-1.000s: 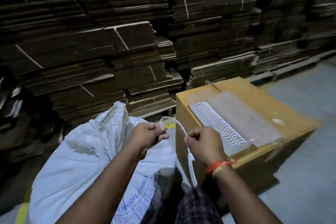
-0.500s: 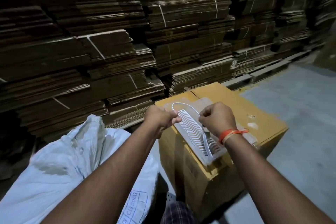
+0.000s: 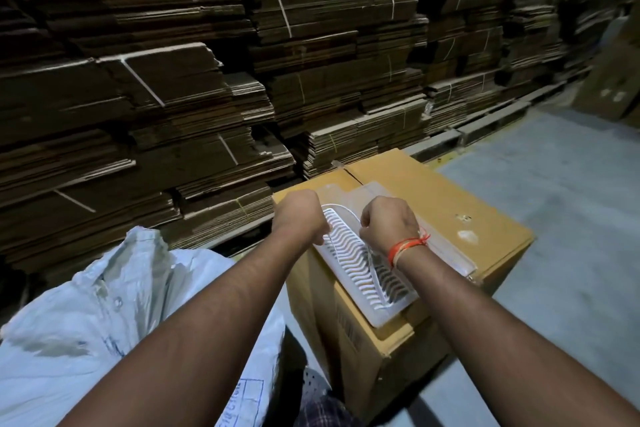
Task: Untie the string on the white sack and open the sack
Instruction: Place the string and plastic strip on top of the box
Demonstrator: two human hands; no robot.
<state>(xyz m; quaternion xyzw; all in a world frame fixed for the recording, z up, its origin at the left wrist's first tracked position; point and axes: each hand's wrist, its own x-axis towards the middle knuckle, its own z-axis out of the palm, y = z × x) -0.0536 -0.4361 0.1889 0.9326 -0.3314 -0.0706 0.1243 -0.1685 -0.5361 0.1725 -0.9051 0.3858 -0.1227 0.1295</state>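
The white sack (image 3: 86,315) slumps at the lower left, its crumpled top pointing up, blue print low on its side. A white string (image 3: 341,210) arcs between my two fists, well clear of the sack, and trails down past my right wrist. My left hand (image 3: 299,215) is closed on one end of the string. My right hand (image 3: 386,224), with an orange thread band at the wrist, is closed on the string's other part. Both hands hover over a cardboard box.
A yellow-brown cardboard box (image 3: 450,204) stands right of the sack with a white ribbed plastic tray (image 3: 363,270) lying on top. Tall stacks of flattened cartons (image 3: 207,97) fill the back. Grey concrete floor (image 3: 571,218) lies to the right.
Both hands rose and moved right from above the sack to over the box, carrying the string with them. The view tilted up and right.
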